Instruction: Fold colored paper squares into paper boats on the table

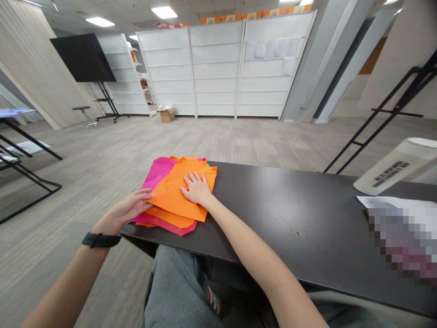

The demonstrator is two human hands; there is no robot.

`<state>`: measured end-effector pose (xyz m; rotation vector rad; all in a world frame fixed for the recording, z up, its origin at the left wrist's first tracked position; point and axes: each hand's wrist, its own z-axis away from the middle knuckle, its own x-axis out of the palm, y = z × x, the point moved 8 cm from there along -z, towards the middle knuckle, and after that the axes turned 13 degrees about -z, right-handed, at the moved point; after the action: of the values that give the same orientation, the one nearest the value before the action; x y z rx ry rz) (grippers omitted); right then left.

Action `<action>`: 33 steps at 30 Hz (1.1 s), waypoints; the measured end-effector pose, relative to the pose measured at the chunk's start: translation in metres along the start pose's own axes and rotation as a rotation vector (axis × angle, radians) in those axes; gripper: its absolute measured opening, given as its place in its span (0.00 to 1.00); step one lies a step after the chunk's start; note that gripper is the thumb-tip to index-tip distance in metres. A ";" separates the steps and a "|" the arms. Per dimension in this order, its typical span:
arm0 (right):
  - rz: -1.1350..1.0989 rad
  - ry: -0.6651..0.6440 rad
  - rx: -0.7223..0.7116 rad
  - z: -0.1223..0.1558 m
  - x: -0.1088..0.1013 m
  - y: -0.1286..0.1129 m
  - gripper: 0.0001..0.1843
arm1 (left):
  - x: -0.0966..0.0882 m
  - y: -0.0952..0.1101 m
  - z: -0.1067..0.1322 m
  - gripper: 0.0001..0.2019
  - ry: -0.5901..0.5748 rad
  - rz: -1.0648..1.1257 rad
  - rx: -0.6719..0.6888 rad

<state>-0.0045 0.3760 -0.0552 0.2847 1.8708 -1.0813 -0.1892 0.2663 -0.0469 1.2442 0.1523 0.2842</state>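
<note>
A stack of coloured paper sheets lies at the left end of a dark table (273,214). The top orange sheet (177,189) covers more orange sheets and pink sheets (157,172). My right hand (195,188) lies flat on the top orange sheet with fingers spread, holding nothing. My left hand (127,210), with a black watch on the wrist, has its fingers stretched out and touches the left corner of the top orange sheet at the stack's edge.
A white bottle (396,168) lies on its side at the table's right, next to a white paper (385,202). Black stands are at the left and right. White shelving (218,73), a dark screen (83,57) and a cardboard box (166,114) stand across the floor.
</note>
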 end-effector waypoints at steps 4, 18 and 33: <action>-0.013 0.006 0.014 0.000 -0.003 0.002 0.36 | -0.001 -0.002 0.007 0.27 -0.013 -0.076 0.015; -0.114 -0.034 0.023 -0.002 -0.019 0.012 0.36 | 0.021 0.024 0.026 0.41 -0.076 -0.269 0.335; -0.026 -0.083 0.022 -0.001 -0.012 0.025 0.35 | -0.009 0.024 0.039 0.19 0.297 -0.637 0.287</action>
<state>0.0161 0.3939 -0.0593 0.2252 1.7942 -1.1151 -0.1904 0.2354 -0.0122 1.3622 0.8508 -0.1150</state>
